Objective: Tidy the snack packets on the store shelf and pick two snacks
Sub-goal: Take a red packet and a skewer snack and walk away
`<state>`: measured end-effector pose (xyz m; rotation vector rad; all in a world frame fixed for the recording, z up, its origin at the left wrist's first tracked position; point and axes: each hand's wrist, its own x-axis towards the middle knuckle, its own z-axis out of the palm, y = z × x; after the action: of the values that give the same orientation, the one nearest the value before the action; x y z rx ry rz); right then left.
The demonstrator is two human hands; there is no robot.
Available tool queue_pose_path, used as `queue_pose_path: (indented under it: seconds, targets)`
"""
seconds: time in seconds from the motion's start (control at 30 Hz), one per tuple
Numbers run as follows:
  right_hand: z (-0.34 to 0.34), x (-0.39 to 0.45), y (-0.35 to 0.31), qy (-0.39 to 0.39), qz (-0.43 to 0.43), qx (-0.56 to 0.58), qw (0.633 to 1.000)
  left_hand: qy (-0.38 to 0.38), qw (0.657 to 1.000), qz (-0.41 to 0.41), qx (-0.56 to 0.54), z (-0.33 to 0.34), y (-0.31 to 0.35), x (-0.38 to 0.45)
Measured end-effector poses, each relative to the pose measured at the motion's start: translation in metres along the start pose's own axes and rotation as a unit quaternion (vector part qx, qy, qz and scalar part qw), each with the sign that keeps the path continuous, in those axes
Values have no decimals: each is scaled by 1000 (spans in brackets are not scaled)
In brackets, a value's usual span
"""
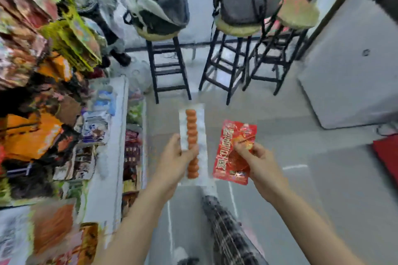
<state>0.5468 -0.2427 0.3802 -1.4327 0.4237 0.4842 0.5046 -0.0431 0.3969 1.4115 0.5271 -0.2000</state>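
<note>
hard to read: shelf (pixel 120 135) at left is heavily smeared, packets (pixel 32 135) on it are blurs of orange, yellow, brown; no labels legible. pkts cut off by left + bottom edges. lower end of the long pack hidden behind palm. print on red pack partly covered by fingers. checked trouser leg (pixel 228 234) cut off at bottom.

arms: both forearms bare, reaching fwd from bottom edge, over grey floor (pixel 323 189), just right of shelf. hands level w/ each other, apart, packs not touching.

left hand (pixel 174 163): fingers curled round a long clear pack (pixel 193 135) w/ a row of orange round pieces down its middle; thumb across the front, pack upright, top end sticking well above hand.

right hand (pixel 256 161): thumb + fingers pinch right edge of a red snack packet (pixel 234 153), flat face toward camera, tilted slightly.

both snacks off the shelf, held in air.

background: three black stools (pixel 168 66), bags (pixel 161 2) on two, third seat bare; grey cabinet (pixel 355 71) at right.
</note>
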Motion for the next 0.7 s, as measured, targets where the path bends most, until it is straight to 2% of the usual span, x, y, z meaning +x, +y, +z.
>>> queue_pose_path:
  seconds: [0.17,0.27,0.4,0.57,0.7]
  targets:
    - [-89,-32,22,117,25,65,991,-104,989,-44,94,89,-1,11]
    - [-145,-32,36,204,32,140,968,-189,958,-70,205,163,6,39]
    - [-219,-14,26,288,19,236,928,-298,906,-64,292,284,15,79]
    - [-320,-43,4,400,-26,312,861,-422,828,1,369,446,29,97]
    - [-388,-88,11,524,-66,357,771,-546,728,18,415,575,23,63]
